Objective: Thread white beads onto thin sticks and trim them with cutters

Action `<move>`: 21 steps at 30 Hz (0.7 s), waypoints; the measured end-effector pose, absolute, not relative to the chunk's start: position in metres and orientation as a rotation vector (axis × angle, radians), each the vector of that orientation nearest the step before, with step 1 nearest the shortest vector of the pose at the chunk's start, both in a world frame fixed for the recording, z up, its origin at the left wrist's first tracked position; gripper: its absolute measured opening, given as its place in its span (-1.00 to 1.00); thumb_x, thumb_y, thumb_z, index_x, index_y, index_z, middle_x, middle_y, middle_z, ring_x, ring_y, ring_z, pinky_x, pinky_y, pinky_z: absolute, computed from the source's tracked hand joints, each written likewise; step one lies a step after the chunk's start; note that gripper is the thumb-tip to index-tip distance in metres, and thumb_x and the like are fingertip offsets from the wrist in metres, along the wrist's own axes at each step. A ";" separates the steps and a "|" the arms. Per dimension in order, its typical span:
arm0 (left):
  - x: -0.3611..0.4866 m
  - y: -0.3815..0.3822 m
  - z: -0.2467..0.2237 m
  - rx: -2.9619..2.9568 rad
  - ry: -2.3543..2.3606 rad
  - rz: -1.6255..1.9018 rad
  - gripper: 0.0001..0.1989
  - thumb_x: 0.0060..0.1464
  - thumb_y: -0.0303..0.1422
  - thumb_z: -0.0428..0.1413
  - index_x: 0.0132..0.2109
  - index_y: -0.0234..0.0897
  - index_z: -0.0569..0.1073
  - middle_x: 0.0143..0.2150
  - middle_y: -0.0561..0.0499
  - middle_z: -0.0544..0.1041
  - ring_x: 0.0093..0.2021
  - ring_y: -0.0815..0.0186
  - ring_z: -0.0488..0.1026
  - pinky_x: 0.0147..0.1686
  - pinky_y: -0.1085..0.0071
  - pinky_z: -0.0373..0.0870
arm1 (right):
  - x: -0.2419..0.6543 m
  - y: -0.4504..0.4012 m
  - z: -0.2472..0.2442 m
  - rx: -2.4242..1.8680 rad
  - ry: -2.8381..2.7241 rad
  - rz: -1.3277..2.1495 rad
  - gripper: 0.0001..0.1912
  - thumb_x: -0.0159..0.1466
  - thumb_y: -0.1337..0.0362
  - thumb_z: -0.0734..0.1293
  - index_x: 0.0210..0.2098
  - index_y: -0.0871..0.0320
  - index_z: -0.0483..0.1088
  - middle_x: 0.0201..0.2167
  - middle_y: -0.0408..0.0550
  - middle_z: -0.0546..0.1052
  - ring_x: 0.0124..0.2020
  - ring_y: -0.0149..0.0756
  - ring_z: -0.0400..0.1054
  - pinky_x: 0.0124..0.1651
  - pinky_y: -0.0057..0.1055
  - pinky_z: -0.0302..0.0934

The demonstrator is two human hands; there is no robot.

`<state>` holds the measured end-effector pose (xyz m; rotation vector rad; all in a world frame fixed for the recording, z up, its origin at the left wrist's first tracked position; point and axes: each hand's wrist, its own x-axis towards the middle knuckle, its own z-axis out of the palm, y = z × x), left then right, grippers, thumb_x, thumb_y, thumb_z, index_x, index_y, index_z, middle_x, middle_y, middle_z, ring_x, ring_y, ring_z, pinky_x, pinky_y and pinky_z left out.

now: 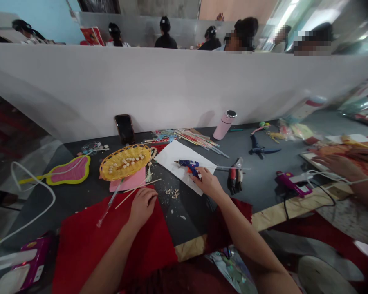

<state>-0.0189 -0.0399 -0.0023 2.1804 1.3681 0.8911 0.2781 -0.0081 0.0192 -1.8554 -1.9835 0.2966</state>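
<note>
My right hand point(207, 181) has its fingers closed round the handle of a blue glue gun point(188, 164), which lies over a white sheet of paper point(174, 157) with its nozzle to the left. On the red cloth point(110, 228) rests my left hand point(143, 204), fingers curled; whether it holds anything is hidden. Thin wooden sticks point(130, 194) lie just beside it. Small pale beads point(172, 193) are scattered on the dark table between my hands. A yellow woven basket point(122, 163) with more beads stands beyond my left hand, on pink paper point(131, 181).
Behind are a phone point(125, 128), coloured sticks point(199, 141) and a pink bottle point(225, 124). Pliers point(235, 175) and a blue tool point(260, 150) lie to the right. Another person's hands point(340, 165) work at far right. A pink fan point(69, 170) and white cable point(50, 196) are left.
</note>
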 end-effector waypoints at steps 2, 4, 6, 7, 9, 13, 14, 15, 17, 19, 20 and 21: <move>-0.019 -0.040 -0.001 2.181 1.362 0.888 -0.83 0.07 -0.43 0.01 -0.27 -0.18 0.50 -0.24 -0.03 0.53 -0.16 0.19 0.39 -0.08 0.19 0.27 | 0.280 -0.015 0.018 -1.836 -1.999 0.282 -0.61 0.24 0.12 0.24 0.01 0.13 0.27 -0.15 0.02 0.44 -0.38 -0.32 0.39 -0.27 -0.40 0.23; -0.019 -0.039 -0.001 2.183 1.363 0.880 -0.83 0.07 -0.44 0.02 -0.27 -0.18 0.50 -0.24 -0.03 0.54 -0.16 0.19 0.39 -0.07 0.19 0.27 | 0.280 -0.024 0.017 -1.840 -2.001 0.271 -0.64 0.24 0.15 0.24 0.00 0.12 0.28 -0.16 0.00 0.46 -0.40 -0.33 0.39 -0.26 -0.40 0.24; -0.019 -0.039 -0.002 2.191 1.366 0.866 -0.83 0.06 -0.44 0.02 -0.26 -0.18 0.50 -0.24 -0.03 0.54 -0.14 0.18 0.39 -0.07 0.19 0.26 | 0.280 -0.034 0.017 -1.837 -2.010 0.240 -0.66 0.26 0.18 0.21 0.01 0.12 0.29 -0.12 0.01 0.45 -0.35 -0.32 0.40 -0.23 -0.39 0.25; -0.019 -0.038 -0.003 2.195 1.365 0.858 -0.83 0.06 -0.44 0.02 -0.26 -0.18 0.50 -0.24 -0.03 0.54 -0.14 0.18 0.38 -0.07 0.19 0.26 | 0.279 -0.038 0.017 -1.834 -2.020 0.217 -0.66 0.27 0.19 0.20 0.02 0.11 0.28 -0.09 0.02 0.44 -0.31 -0.30 0.40 -0.21 -0.39 0.26; -0.019 -0.038 -0.005 2.199 1.361 0.849 -0.83 0.06 -0.44 0.02 -0.26 -0.18 0.50 -0.24 -0.04 0.54 -0.14 0.18 0.38 -0.07 0.18 0.26 | 0.278 -0.043 0.017 -1.831 -2.049 0.171 -0.65 0.28 0.22 0.18 0.05 0.11 0.28 -0.03 0.04 0.41 -0.19 -0.24 0.39 -0.15 -0.36 0.27; -0.019 -0.039 -0.004 2.194 1.356 0.842 -0.82 0.07 -0.43 0.01 -0.26 -0.18 0.51 -0.25 -0.04 0.54 -0.15 0.18 0.37 -0.06 0.18 0.26 | 0.275 -0.046 0.017 -1.838 -2.108 0.111 -0.62 0.29 0.26 0.16 0.09 0.12 0.27 0.00 0.06 0.40 -0.03 -0.17 0.32 -0.02 -0.29 0.25; -0.019 -0.039 -0.003 2.192 1.357 0.838 -0.82 0.07 -0.43 0.01 -0.26 -0.18 0.51 -0.25 -0.04 0.54 -0.15 0.19 0.37 -0.06 0.18 0.26 | 0.275 -0.046 0.016 -1.834 -2.119 0.106 -0.62 0.29 0.26 0.16 0.09 0.12 0.27 0.00 0.07 0.40 -0.03 -0.16 0.31 0.00 -0.28 0.24; -0.019 -0.040 -0.002 2.190 1.359 0.837 -0.82 0.07 -0.43 0.01 -0.26 -0.19 0.51 -0.25 -0.04 0.54 -0.15 0.19 0.37 -0.06 0.18 0.26 | 0.275 -0.047 0.015 -1.829 -2.127 0.102 -0.62 0.29 0.27 0.15 0.09 0.12 0.27 0.00 0.07 0.40 -0.02 -0.16 0.31 0.01 -0.27 0.24; -0.018 -0.041 0.000 2.191 1.365 0.835 -0.82 0.08 -0.43 0.01 -0.25 -0.19 0.50 -0.25 -0.04 0.53 -0.14 0.18 0.37 -0.06 0.18 0.26 | 0.276 -0.047 0.014 -1.816 -2.137 0.097 -0.63 0.30 0.27 0.14 0.08 0.13 0.27 0.01 0.07 0.39 -0.02 -0.15 0.30 0.02 -0.26 0.22; -0.018 -0.041 0.000 2.201 1.369 0.831 -0.83 0.08 -0.43 0.02 -0.26 -0.18 0.50 -0.24 -0.04 0.53 -0.14 0.18 0.37 -0.05 0.19 0.25 | 0.277 -0.047 0.013 -1.804 -2.136 0.104 -0.64 0.30 0.26 0.14 0.07 0.14 0.28 0.01 0.07 0.39 -0.02 -0.14 0.30 0.03 -0.26 0.21; -0.018 -0.041 0.000 2.206 1.366 0.827 -0.84 0.08 -0.42 0.02 -0.27 -0.18 0.50 -0.24 -0.04 0.53 -0.13 0.18 0.37 -0.05 0.19 0.25 | 0.277 -0.046 0.013 -1.804 -2.129 0.119 -0.65 0.30 0.24 0.14 0.05 0.15 0.28 0.00 0.08 0.40 -0.03 -0.15 0.32 0.01 -0.27 0.21; -0.019 -0.041 -0.001 2.207 1.361 0.826 -0.84 0.07 -0.43 0.02 -0.27 -0.17 0.50 -0.24 -0.04 0.53 -0.13 0.18 0.37 -0.05 0.19 0.25 | 0.278 -0.044 0.013 -1.808 -2.117 0.145 -0.65 0.30 0.22 0.15 0.04 0.16 0.28 -0.03 0.10 0.42 -0.06 -0.15 0.34 -0.01 -0.28 0.23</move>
